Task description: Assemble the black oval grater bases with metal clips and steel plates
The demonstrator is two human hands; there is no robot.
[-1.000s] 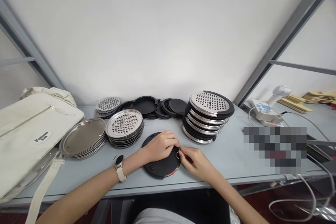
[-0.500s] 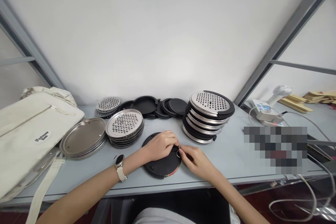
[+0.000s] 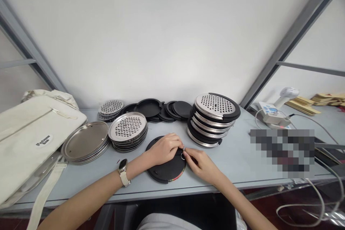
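Here, my right hand [image 3: 201,163] pinches a small metal ring [image 3: 182,157]; whether my curled left hand [image 3: 166,149] grips it too, I cannot tell. For steadiness, I should brace the black disc [image 3: 168,168], lower centre of frame, flat against the table [image 3: 237,158].

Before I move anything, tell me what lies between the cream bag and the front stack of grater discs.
In the head view, a stack of shallow metal plates lies between the cream bag and the grater discs.
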